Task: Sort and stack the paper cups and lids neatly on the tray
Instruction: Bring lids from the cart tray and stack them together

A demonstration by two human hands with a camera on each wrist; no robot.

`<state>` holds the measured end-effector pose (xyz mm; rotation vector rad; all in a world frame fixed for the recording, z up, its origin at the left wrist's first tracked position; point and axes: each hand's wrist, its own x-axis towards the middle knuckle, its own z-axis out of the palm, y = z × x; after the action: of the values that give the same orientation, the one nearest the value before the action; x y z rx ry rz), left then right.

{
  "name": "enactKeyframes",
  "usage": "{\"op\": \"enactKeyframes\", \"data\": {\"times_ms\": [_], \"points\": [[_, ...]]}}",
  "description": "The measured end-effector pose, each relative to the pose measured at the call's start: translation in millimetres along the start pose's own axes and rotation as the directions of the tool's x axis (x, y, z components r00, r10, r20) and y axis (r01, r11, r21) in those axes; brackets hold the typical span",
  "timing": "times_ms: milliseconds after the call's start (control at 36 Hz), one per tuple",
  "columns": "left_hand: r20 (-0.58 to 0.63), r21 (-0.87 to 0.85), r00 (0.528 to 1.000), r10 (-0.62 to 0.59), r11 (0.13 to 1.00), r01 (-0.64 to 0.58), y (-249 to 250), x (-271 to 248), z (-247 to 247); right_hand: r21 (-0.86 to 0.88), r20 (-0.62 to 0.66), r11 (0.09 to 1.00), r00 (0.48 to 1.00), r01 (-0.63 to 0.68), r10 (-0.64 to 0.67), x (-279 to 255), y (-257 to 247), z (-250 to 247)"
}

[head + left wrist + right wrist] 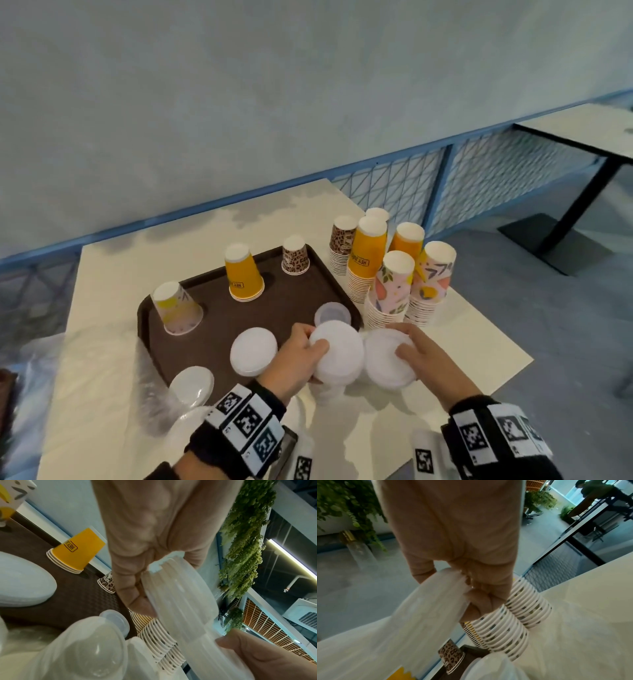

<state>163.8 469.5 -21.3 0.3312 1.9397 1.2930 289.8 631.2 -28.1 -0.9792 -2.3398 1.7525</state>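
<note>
On the brown tray (219, 318) stand three upside-down cup groups: a floral cup (176, 308), a short yellow cup stack (244, 274) and a leopard-print cup (294, 255). A white lid (253, 351), another lid (191, 383) and a small translucent lid (332, 313) lie on the tray's near side. At the tray's front right corner my left hand (305, 356) grips a stack of white lids (339, 353), also close up in the left wrist view (180, 601). Beside it my right hand (414, 349) grips a second lid stack (383, 363) over the table.
Tall stacks of yellow, leopard and floral cups (387, 274) crowd the table just right of the tray. Crumpled clear plastic wrap (85, 377) covers the table's left front. A blue mesh railing (394, 185) runs behind, with another table (582, 130) at the far right.
</note>
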Motion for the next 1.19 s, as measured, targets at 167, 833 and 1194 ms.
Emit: {"op": "enactKeyframes", "data": {"times_ms": [167, 833, 1194], "points": [[0.042, 0.049, 0.993, 0.114, 0.992, -0.116, 8.9, 12.1, 26.6, 0.018, 0.009, 1.0, 1.0, -0.012, 0.012, 25.8, 18.8, -42.7], [0.093, 0.618, 0.986, -0.135, 0.785, 0.049, 15.5, 106.6, 169.0, -0.463, 0.285, 0.886, 0.946, -0.004, 0.153, 130.8, 120.8, -158.0], [-0.043, 0.86, 0.998, -0.052, 0.506, 0.064, 18.9, 104.4, 182.0, -0.504, 0.314, 0.855, 0.948, 0.121, 0.052, 149.5, 125.1, -157.2]]}}
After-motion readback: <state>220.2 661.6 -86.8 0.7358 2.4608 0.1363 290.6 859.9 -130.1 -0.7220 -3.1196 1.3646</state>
